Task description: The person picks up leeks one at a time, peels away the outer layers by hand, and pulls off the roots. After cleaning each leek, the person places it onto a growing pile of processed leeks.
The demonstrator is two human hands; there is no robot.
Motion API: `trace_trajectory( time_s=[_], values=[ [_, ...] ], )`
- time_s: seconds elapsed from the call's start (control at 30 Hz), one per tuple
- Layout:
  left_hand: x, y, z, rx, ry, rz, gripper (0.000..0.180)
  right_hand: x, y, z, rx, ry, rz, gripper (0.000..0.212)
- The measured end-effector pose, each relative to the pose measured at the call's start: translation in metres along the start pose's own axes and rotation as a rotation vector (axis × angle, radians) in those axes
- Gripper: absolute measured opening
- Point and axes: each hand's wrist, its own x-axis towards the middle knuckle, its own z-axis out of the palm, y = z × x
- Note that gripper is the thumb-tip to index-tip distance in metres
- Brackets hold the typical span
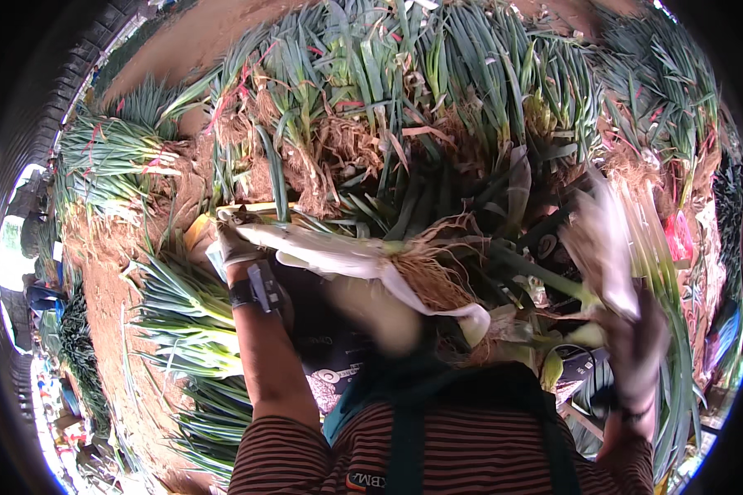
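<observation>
My left hand (236, 242), in a pale glove, grips a leek (334, 251) by one end. The leek lies sideways over my lap, its white stalk pointing right to a tangle of brown roots (433, 276). A loose white outer layer (462, 315) curls below those roots. My gloved right hand (638, 342), smeared by motion, is off to the right. From it rises a blurred, pale strip of leek leaf (600, 247), which its fingers appear to hold. A pale blurred shape (377, 313) below the stalk is too smeared to name.
Bundled leeks (470, 70) with roots toward me stand across the far side. More leeks lie on the left (111, 165) and beside my left arm (194, 330). Long stalks (656, 239) lean at my right. Brown soil (107, 330) shows on the left.
</observation>
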Motion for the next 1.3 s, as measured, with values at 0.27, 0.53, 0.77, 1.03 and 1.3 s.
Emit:
trace_trajectory(
  time_s=[0.27, 0.53, 0.77, 1.03, 1.3],
  values=[
    [-0.067, 0.055, 0.154, -0.529, -0.257, 0.078, 0.046, 0.141, -0.063, 0.091, 0.506, -0.533, -0.716, 0.054],
    [-0.088, 0.077, 0.164, -0.770, -0.567, 0.018, 0.048, 0.143, -0.139, 0.192, 1.048, -0.930, -0.608, 0.052],
    [-0.065, 0.077, 0.113, -0.603, -0.358, 0.065, 0.043, 0.076, -0.107, 0.197, 1.762, -1.197, 0.458, 0.072],
    [-0.015, -0.003, 0.065, -0.483, 0.019, -0.181, 0.048, 0.046, -0.061, 0.140, 0.883, -0.939, 0.231, 0.043],
    [0.007, -0.003, -0.023, -0.498, -0.059, -0.247, 0.046, 0.005, -0.008, 0.034, 0.905, -0.418, 0.400, 0.026]
  ],
)
